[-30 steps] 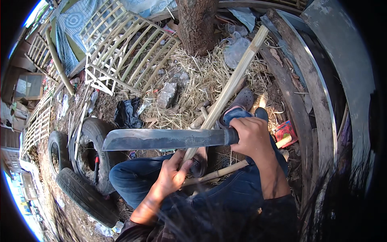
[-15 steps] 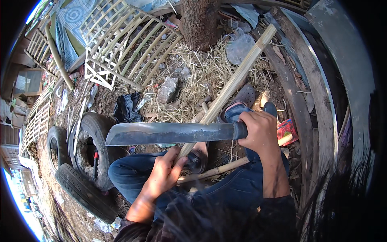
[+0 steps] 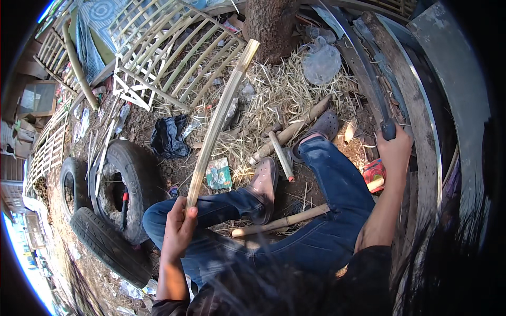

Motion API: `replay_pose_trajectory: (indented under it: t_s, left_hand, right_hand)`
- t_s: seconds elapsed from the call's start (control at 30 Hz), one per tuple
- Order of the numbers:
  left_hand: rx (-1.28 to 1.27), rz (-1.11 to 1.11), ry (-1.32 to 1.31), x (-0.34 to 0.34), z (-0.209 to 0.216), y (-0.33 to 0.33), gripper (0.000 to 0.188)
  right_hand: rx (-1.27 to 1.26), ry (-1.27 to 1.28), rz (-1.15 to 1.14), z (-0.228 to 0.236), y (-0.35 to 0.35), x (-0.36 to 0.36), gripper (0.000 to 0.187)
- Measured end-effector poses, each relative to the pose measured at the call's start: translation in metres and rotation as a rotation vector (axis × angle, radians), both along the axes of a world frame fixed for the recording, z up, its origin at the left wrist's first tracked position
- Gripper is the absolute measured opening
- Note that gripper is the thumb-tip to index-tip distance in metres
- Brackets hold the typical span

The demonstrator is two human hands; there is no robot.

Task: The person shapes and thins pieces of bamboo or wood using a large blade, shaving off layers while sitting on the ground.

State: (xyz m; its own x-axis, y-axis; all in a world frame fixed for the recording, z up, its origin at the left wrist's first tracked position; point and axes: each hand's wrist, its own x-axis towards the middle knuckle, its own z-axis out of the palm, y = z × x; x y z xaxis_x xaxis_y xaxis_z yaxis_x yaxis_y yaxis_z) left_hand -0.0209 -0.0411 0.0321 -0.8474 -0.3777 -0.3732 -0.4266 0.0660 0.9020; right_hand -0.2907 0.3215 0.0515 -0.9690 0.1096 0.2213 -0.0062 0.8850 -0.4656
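My left hand (image 3: pixel 179 225) is closed around the lower end of a pale split bamboo strip (image 3: pixel 217 124), which slants up and away over the straw. Out to the right, my right hand (image 3: pixel 394 150) grips the dark handle of a machete (image 3: pixel 369 73). Its long blade points away from me, edge-on to view, over the boards. The machete and the bamboo are well apart. Between my feet and the straw lie a thick wooden stick (image 3: pixel 295 130) and a thinner stick (image 3: pixel 281 157). A bamboo pole (image 3: pixel 282 221) rests on the ground between my legs.
Old tires (image 3: pixel 124 184) stand and lie at the left. Bamboo slat frames (image 3: pixel 174 58) lean at the far left, beside a tree trunk (image 3: pixel 270 31). Long planks (image 3: pixel 408 79) line the right side. A clear plastic bag (image 3: pixel 321 63) and a black bag (image 3: pixel 167 138) lie on the ground.
The machete has swung from lying across the bamboo to the right, its blade now pointing away. My left hand has moved left with the bamboo strip, which stands more steeply.
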Motion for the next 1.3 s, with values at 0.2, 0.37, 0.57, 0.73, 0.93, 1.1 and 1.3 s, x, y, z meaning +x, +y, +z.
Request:
replay_pose_trajectory:
  t_s: [0.2,0.37,0.57,0.73,0.93,1.1,1.3]
  left_hand:
    - [0.240,-0.133,-0.014,-0.039,-0.002,0.038,0.015]
    - [0.245,-0.239,0.095,-0.056,-0.026,0.061,0.020]
    - [0.152,-0.241,0.078,-0.057,-0.020,0.080,0.016]
    - [0.040,-0.307,0.064,-0.053,-0.018,0.076,0.015]
    - [0.106,-0.299,-0.060,-0.034,-0.019,0.058,0.021]
    - [0.174,-0.293,-0.043,-0.029,-0.029,0.056,0.019]
    - [0.149,-0.280,-0.007,-0.036,-0.033,0.069,0.018]
  right_hand:
    - [-0.337,-0.031,0.253,-0.020,-0.019,0.024,0.030]
    - [-0.216,-0.007,0.752,-0.025,-0.091,0.058,0.055]
    - [-0.057,0.081,0.817,-0.035,-0.096,0.071,0.064]
    - [0.011,0.112,0.746,-0.038,-0.084,0.060,0.061]
    - [0.047,0.093,0.645,-0.036,-0.064,0.036,0.049]
    - [0.028,0.150,0.644,-0.041,-0.067,0.039,0.052]
    - [0.046,0.113,0.818,-0.041,-0.085,0.060,0.062]
